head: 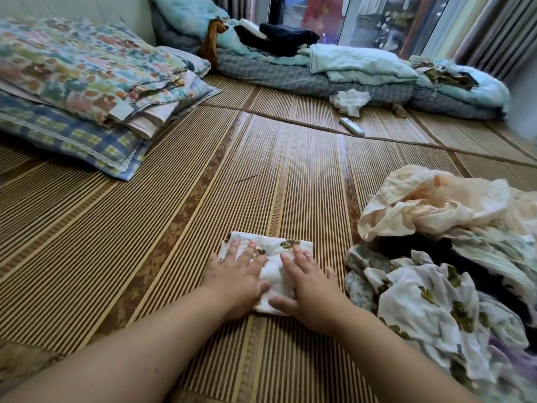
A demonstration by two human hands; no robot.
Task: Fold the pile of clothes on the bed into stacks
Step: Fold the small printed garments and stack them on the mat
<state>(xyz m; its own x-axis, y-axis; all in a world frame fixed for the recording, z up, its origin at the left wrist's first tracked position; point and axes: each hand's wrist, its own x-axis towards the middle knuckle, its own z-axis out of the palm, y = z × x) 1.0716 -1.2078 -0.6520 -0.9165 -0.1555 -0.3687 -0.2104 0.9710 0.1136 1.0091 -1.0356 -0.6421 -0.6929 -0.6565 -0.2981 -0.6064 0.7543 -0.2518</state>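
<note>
Two hands in the head view, left hand point(236, 267) and right hand point(308, 282), are pressed flat, fingers straight and slightly apart, on the folded cloth point(274, 269) at 6 o'clock. Creases are best set by even outward strokes. The pile point(436, 257) is seen at 3 o'clock, just beside the right hand; bare mat point(174, 213) is offered toward 12 and 9.

A floral pillow point(87, 68) lies stacked on a blue plaid pillow point(72, 141) at far left. Along the far side, a grey checked quilt point(290, 75) carries crumpled teal bedding point(363, 64), with a brown plush toy point(213, 39) at its left end. A white remote point(352, 125) lies nearby on the striped mat point(203, 199).
</note>
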